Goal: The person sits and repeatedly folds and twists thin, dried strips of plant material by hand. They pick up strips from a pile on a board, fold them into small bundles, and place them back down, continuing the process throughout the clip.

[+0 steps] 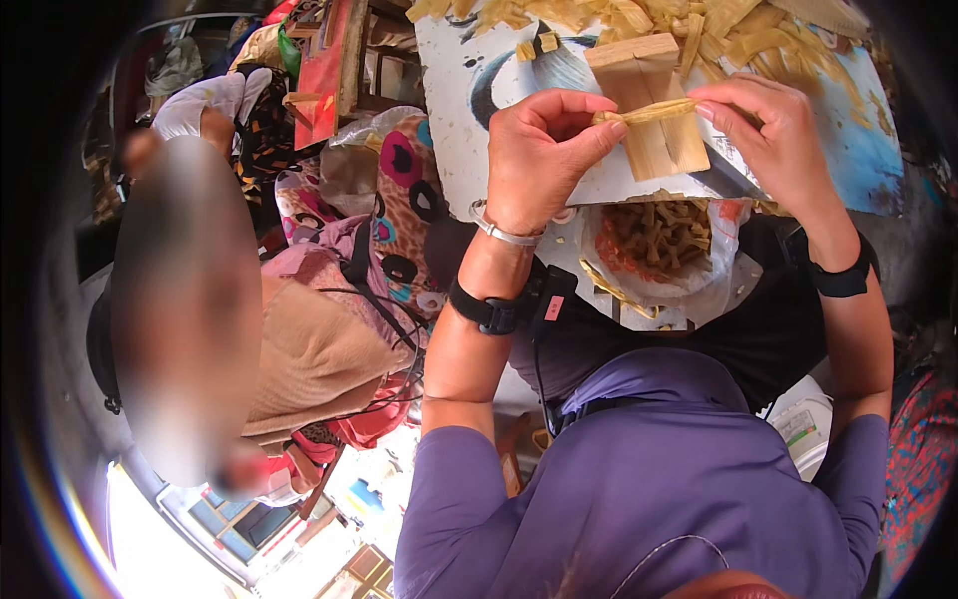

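Observation:
A yellowish, twisted strip [659,111] that looks like dried tofu skin stretches between my two hands. My left hand [551,145] pinches its left end between thumb and fingers. The right end is pinched by the fingertips of my right hand [763,125]. Just below the strip lies a pale wooden block [679,147] with a dark slit or crack down its length; the strip crosses over it. Whether the strip touches the wood I cannot tell.
Loose yellow strips [758,35] are heaped along the white board's [469,150] far side. A lined tub [718,262] of short knotted pieces [654,235] stands below its near edge. A dark flat blade-like piece [726,182] lies beside the block. Another person [319,349] sits at left.

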Motion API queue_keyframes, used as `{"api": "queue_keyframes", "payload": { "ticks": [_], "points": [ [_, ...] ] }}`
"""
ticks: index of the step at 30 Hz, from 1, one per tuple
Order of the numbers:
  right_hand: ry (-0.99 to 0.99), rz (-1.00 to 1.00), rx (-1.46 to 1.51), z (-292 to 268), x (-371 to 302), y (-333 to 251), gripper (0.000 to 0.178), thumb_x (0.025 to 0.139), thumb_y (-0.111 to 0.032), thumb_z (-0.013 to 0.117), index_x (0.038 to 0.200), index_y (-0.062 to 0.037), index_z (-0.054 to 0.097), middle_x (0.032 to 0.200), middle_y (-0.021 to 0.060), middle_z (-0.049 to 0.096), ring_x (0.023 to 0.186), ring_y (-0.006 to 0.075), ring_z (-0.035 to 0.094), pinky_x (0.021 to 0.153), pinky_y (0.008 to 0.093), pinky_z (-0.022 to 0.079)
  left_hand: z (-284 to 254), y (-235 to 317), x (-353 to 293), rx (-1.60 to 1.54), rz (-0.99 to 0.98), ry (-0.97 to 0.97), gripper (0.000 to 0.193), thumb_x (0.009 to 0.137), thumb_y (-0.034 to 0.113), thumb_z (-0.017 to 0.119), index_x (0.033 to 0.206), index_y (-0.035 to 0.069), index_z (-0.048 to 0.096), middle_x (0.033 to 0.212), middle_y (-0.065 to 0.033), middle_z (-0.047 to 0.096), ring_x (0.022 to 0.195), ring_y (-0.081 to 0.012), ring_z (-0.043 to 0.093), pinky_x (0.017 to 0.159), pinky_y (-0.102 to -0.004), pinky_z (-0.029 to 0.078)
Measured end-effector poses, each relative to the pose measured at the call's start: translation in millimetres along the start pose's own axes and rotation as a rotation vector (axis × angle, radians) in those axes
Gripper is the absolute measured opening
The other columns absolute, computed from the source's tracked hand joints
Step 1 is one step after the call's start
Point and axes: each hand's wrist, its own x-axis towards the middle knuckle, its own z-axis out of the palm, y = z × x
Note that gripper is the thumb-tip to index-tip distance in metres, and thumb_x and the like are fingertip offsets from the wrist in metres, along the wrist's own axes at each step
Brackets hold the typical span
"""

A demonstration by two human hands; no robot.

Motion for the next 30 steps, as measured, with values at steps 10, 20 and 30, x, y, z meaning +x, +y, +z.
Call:
{"api": "queue_keyframes", "payload": {
  "ticks": [10, 20, 30],
  "points": [
    [0.018, -0.217, -0.579, -15, -6, 18, 0.015, 0.092, -0.021, 0.062, 0.103, -0.0122, 0.065, 0.081, 0.0035, 0.069, 0.072, 0.0178, 0.066, 0.066, 0.0319, 0.051, -1, -17, -10, -0.348, -0.220, -0.150, 0.028, 0.094, 0.013, 0.060, 0.115, -0.004, 0.062, 0.103, -0.0175, 0.070, 0.076, -0.0141, 0.065, 0.062, -0.0224, 0.050],
    [0.175, 0.217, 0.016, -22, -118, -37, 0.013, 0.087, -0.001, 0.064, 0.100, -0.0019, 0.065, 0.093, 0.0102, 0.070, 0.079, 0.0102, 0.064, 0.071, 0.0232, 0.050, 39, -91, -95, 0.453, 0.218, 0.162, 0.031, 0.084, 0.019, 0.071, 0.106, -0.002, 0.067, 0.096, -0.0116, 0.071, 0.077, -0.0190, 0.068, 0.071, -0.0302, 0.054],
    [-0.118, -0.470, 0.196, 68, -163, -124, 0.015, 0.071, 0.001, 0.071, 0.084, -0.0016, 0.066, 0.091, 0.0103, 0.069, 0.073, 0.0245, 0.060, 0.064, 0.0349, 0.049, 42, -55, -138, -0.534, -0.376, -0.164, 0.016, 0.083, 0.006, 0.069, 0.096, -0.004, 0.064, 0.077, -0.0055, 0.067, 0.065, -0.0132, 0.063, 0.059, -0.0225, 0.050]
  ]
}}
